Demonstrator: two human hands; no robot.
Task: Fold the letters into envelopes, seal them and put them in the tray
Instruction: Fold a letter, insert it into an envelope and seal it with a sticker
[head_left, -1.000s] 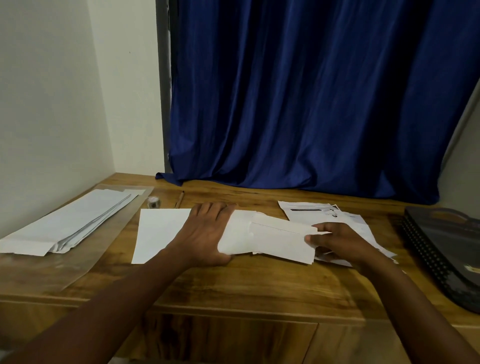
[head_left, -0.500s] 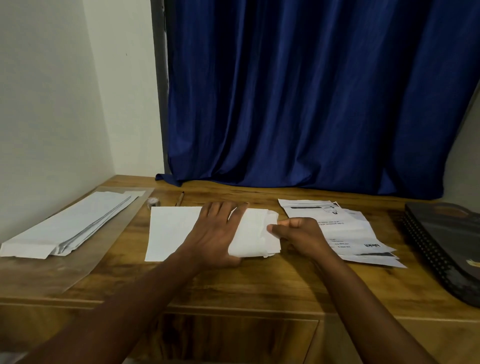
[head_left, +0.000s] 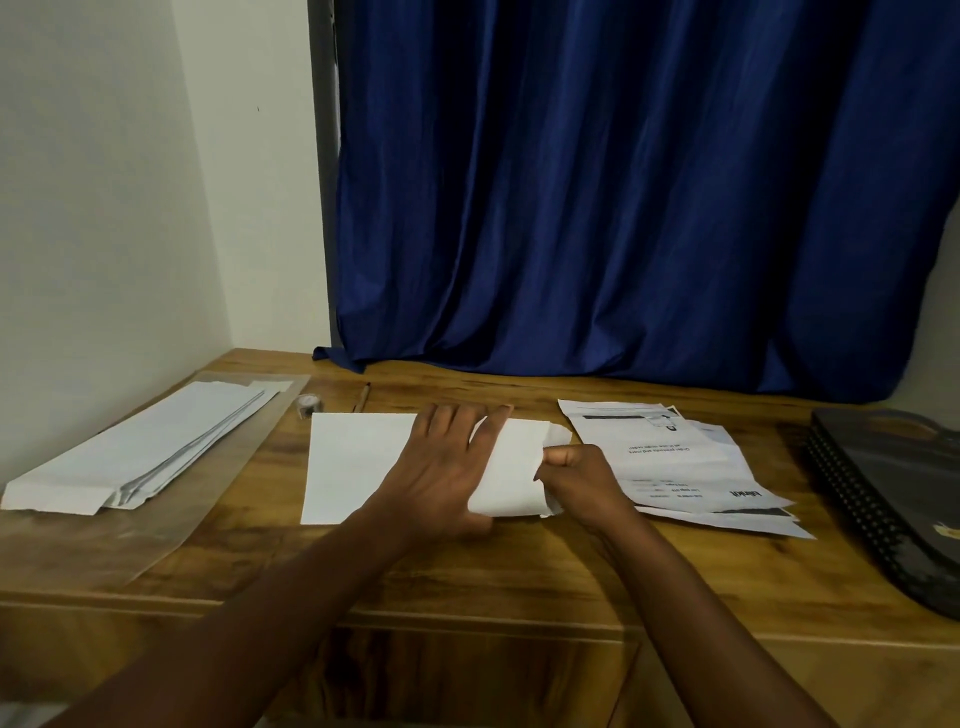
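Risk is a crumpled letter (head_left: 551, 441); left hand (head_left: 441, 467), fingers spread, pins the envelope (head_left: 358, 467); right hand (head_left: 576, 475), at three o'clock, pinches the letter's end.

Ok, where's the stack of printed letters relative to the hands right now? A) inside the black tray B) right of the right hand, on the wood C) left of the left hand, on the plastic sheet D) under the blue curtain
B: the printed letters lie on the bare table just right of the right hand, short of the black tray.
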